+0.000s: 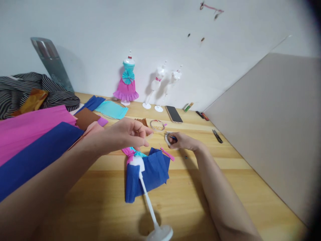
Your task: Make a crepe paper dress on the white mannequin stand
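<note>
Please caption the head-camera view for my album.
Bare left hand and bare right hand over a wooden table, near a slender white mannequin with dark blue sheeting.

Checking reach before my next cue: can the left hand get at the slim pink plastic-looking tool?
Probably yes: the left hand hangs close to the pink tool, with nothing visible blocking the way.

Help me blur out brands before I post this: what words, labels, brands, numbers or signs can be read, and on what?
No text can be read.
Tall grey bottle: any print is too faint to read.
Gold wrapper: any print is too blurred to read.
Small green-and-white item: too small to read.
Smartphone: dark screen, no lettering shows.
Nearest mini mannequin and its dark blue sheet: no lettering shows.
</note>
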{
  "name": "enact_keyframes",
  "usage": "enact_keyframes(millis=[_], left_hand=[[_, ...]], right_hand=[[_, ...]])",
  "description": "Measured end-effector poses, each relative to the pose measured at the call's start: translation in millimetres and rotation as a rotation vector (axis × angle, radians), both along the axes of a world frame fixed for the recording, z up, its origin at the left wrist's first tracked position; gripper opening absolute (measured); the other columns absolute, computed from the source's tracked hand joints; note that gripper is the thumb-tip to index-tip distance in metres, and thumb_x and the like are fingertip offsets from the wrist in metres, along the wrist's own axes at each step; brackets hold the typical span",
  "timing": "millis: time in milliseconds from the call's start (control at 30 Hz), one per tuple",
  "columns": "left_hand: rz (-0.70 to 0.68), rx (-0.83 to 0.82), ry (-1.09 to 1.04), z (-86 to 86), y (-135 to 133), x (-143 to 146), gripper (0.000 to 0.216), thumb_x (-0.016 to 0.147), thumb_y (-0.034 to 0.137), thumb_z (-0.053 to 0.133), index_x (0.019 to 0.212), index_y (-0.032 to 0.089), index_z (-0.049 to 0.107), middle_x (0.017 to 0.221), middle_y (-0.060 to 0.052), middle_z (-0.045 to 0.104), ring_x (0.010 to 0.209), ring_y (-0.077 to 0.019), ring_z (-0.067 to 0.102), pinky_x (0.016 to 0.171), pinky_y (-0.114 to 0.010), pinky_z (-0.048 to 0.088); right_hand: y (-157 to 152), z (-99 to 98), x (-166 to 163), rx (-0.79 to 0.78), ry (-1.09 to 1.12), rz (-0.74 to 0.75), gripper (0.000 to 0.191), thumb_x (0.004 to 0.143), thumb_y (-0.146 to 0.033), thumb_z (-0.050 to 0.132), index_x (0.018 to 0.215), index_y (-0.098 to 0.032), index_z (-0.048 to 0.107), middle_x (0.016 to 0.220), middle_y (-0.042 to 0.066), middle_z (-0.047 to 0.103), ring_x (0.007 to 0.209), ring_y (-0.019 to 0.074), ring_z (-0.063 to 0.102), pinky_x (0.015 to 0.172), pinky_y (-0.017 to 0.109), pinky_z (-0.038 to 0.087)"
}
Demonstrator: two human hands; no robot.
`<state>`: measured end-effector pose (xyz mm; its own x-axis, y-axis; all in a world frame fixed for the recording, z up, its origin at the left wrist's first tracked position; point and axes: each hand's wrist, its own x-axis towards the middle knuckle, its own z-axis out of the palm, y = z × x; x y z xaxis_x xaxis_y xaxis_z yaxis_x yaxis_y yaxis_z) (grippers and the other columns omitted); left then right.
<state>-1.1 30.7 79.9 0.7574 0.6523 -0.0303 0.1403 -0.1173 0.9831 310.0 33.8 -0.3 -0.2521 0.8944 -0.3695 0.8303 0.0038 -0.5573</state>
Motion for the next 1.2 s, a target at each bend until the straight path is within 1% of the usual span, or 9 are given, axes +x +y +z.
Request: enact_keyframes(millis=[167, 333, 500, 733, 800, 933, 1033, 1133, 1200], left_hand=[[-0.021, 0.235, 0.033, -12.8, 3.5, -1.2, 0.013, 0.071, 0.02, 0.06, 0.061, 0.016, 0.053, 0.095, -0.008, 0.072, 0.106, -0.0226, 0.064, 0.083, -0.033, 0.052], [-0.14, 0.415, 0.063, -11.8, -0.3, -0.8, 0.012, 0.073, 0.015, 0.058, 0.063, 0.015, 0.052, 0.105, -0.01, 0.071, 0.103, -0.0206, 0.066, 0.073, -0.023, 0.051], [-0.176, 0.33, 0.038, -4.0, -1.3, 21.7, 0.013, 0.072, 0.011, 0.057, 0.062, 0.016, 0.049, 0.1, -0.01, 0.071, 0.112, -0.0232, 0.062, 0.078, -0.026, 0.051], [-0.212, 0.275, 0.059, -4.0, 4.7, 59.2, 0.016, 0.067, 0.006, 0.057, 0.058, 0.016, 0.05, 0.1, -0.012, 0.072, 0.118, -0.0259, 0.058, 0.082, -0.029, 0.051], [-0.226, 0.235, 0.018, -3.1, 3.3, 57.9, 0.015, 0.069, 0.009, 0.058, 0.059, 0.016, 0.05, 0.101, -0.012, 0.072, 0.117, -0.0252, 0.059, 0.081, -0.029, 0.051], [-0.221, 0.162, -0.052, 1.5, -1.8, 43.1, 0.014, 0.071, 0.012, 0.059, 0.061, 0.016, 0.051, 0.104, -0.011, 0.071, 0.118, -0.0232, 0.058, 0.085, -0.03, 0.051], [-0.225, 0.104, -0.069, 2.1, -5.1, 29.1, 0.016, 0.073, 0.013, 0.061, 0.062, 0.016, 0.051, 0.109, -0.012, 0.07, 0.121, -0.0224, 0.055, 0.088, -0.03, 0.049], [-0.265, 0.108, -0.067, -0.3, -7.5, 16.3, 0.015, 0.077, 0.014, 0.059, 0.064, 0.016, 0.051, 0.121, -0.013, 0.065, 0.125, -0.0216, 0.052, 0.093, -0.031, 0.046], [-0.274, 0.157, -0.036, -1.4, -9.5, 9.4, 0.013, 0.077, 0.014, 0.059, 0.066, 0.016, 0.052, 0.129, -0.013, 0.06, 0.128, -0.0225, 0.049, 0.096, -0.032, 0.043]], right_hand=[[-1.4, -0.1, -0.8, 0.038, -0.08, -0.026, 0.018, 0.058, -0.025, 0.06, 0.058, -0.019, 0.043, 0.055, -0.007, 0.037, 0.055, 0.0093, 0.034, 0.052, 0.023, 0.028], [-13.3, -6.8, 2.4, 0.121, -0.238, -0.205, 0.032, 0.062, -0.038, 0.066, 0.053, -0.02, 0.042, 0.05, -0.006, 0.039, 0.05, 0.0099, 0.035, 0.049, 0.025, 0.024], [-33.0, -21.8, -7.8, 0.275, -0.348, -0.412, 0.026, 0.07, -0.041, 0.063, 0.062, -0.02, 0.05, 0.059, 0.003, 0.055, 0.055, 0.0156, 0.049, 0.051, 0.026, 0.028], [-46.4, -25.5, -8.0, 0.343, -0.295, -0.458, 0.007, 0.07, -0.022, 0.061, 0.073, -0.016, 0.06, 0.069, 0.006, 0.064, 0.064, 0.0181, 0.057, 0.056, 0.025, 0.036], [-50.6, -21.8, -4.7, 0.339, -0.242, -0.431, 0.011, 0.072, -0.026, 0.061, 0.077, -0.016, 0.062, 0.068, 0.004, 0.064, 0.062, 0.0164, 0.057, 0.056, 0.024, 0.037], [-65.7, -16.7, -1.3, 0.344, -0.157, -0.383, 0.033, 0.082, -0.043, 0.052, 0.097, -0.015, 0.063, 0.064, 0.001, 0.063, 0.056, 0.0152, 0.055, 0.052, 0.024, 0.039], [-81.4, -17.6, -1.5, 0.375, -0.154, -0.366, 0.035, 0.086, -0.041, 0.047, 0.102, -0.015, 0.064, 0.071, 0.005, 0.066, 0.06, 0.0178, 0.058, 0.058, 0.028, 0.044], [-95.5, -13.8, -8.2, 0.468, -0.17, -0.325, 0.026, 0.082, -0.032, 0.052, 0.095, -0.018, 0.07, 0.09, 0.012, 0.068, 0.085, 0.0253, 0.062, 0.08, 0.038, 0.046], [-102.1, -4.0, -20.4, 0.612, -0.113, -0.328, 0.021, 0.08, -0.033, 0.057, 0.084, -0.018, 0.072, 0.101, 0.015, 0.067, 0.101, 0.0311, 0.058, 0.089, 0.045, 0.044]])
